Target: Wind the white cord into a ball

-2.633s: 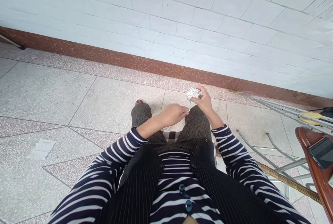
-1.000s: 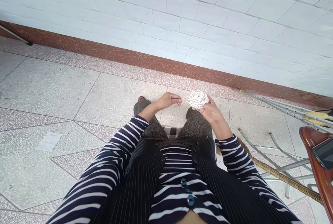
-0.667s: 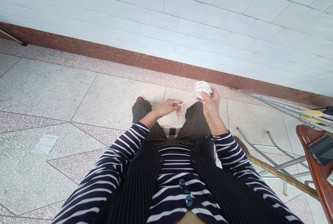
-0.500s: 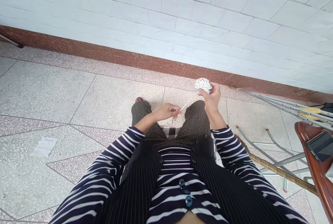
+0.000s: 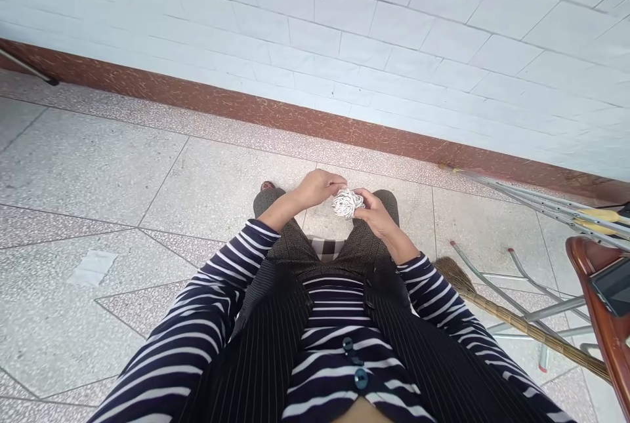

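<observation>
A ball of white cord (image 5: pixel 346 204) flecked with dark marks is held above my lap, between my knees. My right hand (image 5: pixel 378 214) grips it from the right side, thumb below and fingers above. At the ball's upper left, my left hand (image 5: pixel 319 188) has its fingertips pinched together, close against the wound strands. The cord's end in that pinch is too small to make out clearly.
A tiled wall (image 5: pixel 305 49) rises in front, above a terrazzo floor (image 5: pixel 162 180). Paper (image 5: pixel 93 268) lies at left. To the right are a broom (image 5: pixel 512 315), metal crutches (image 5: pixel 531 197), metal legs (image 5: pixel 492 285) and a brown wooden surface (image 5: pixel 585 262) with a phone (image 5: pixel 614 285).
My right hand has brought the ball down and left, towards my left hand. My left hand has risen to the ball, and the stretched length of cord between them no longer shows.
</observation>
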`<state>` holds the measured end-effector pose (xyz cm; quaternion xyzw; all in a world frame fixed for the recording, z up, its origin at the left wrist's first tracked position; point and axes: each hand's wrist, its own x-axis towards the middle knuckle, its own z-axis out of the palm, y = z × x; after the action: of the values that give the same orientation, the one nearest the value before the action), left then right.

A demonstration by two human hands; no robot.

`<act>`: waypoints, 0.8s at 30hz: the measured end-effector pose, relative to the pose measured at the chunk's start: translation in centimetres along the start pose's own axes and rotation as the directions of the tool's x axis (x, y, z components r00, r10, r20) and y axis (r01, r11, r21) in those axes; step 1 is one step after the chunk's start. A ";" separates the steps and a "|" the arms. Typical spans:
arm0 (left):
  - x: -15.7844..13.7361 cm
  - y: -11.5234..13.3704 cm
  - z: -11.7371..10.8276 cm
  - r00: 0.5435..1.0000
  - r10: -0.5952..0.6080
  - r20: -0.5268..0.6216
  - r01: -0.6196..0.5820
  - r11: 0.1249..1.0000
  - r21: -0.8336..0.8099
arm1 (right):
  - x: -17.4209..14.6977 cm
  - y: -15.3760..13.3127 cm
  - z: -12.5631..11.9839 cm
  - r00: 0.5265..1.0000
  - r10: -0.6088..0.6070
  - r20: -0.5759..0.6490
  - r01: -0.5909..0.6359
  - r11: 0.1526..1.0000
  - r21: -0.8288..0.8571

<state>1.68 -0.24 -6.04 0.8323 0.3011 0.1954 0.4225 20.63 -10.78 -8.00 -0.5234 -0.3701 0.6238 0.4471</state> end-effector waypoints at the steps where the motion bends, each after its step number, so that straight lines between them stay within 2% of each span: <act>1: 0.0 -0.2 0.2 1.000 -0.012 -0.009 0.012 1.000 -0.005 | -0.2 -0.2 0.1 1.000 0.023 0.003 -0.023 0.999 0.043; 6: -0.3 -2.1 1.2 0.991 -0.111 -0.073 0.105 0.991 -0.080 | -0.6 -0.5 0.8 0.993 0.069 0.096 -0.090 0.968 0.235; 9: -0.9 -3.7 1.8 0.985 -0.163 -0.050 0.152 0.971 -0.184 | -0.6 -1.1 1.0 0.994 0.021 0.108 -0.054 0.948 0.314; 12: -1.8 -5.1 2.8 0.978 -0.209 -0.006 0.201 0.950 -0.240 | -0.4 -2.7 0.7 0.994 -0.035 0.102 0.003 0.954 0.298; 16: -3.2 -5.6 4.9 0.964 -0.262 0.036 0.260 0.916 -0.306 | 0.7 -5.0 -0.3 0.989 -0.144 -0.042 0.149 0.972 0.182; 18: -4.0 -5.1 5.6 0.958 -0.275 0.086 0.288 0.898 -0.334 | 1.7 -5.6 -1.0 0.963 -0.216 -0.163 0.236 0.965 0.115; 20: -4.6 -4.0 5.9 0.955 -0.255 0.154 0.294 0.891 -0.346 | 2.9 -5.5 -1.9 0.916 -0.276 -0.290 0.281 0.959 -0.026; 22: -4.9 -2.6 5.4 0.959 -0.218 0.181 0.268 0.906 -0.329 | 4.0 -4.5 -2.6 0.865 -0.324 -0.382 0.239 0.937 -0.254; 24: -4.6 -1.2 4.4 0.971 -0.187 0.149 0.223 0.933 -0.283 | 4.5 -2.8 -2.9 0.853 -0.335 -0.400 0.124 0.875 -0.468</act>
<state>0.40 -5.36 -9.89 0.7332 0.3278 0.1432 0.5783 23.73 -5.66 -7.40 -0.6937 -0.4390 0.3228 0.4710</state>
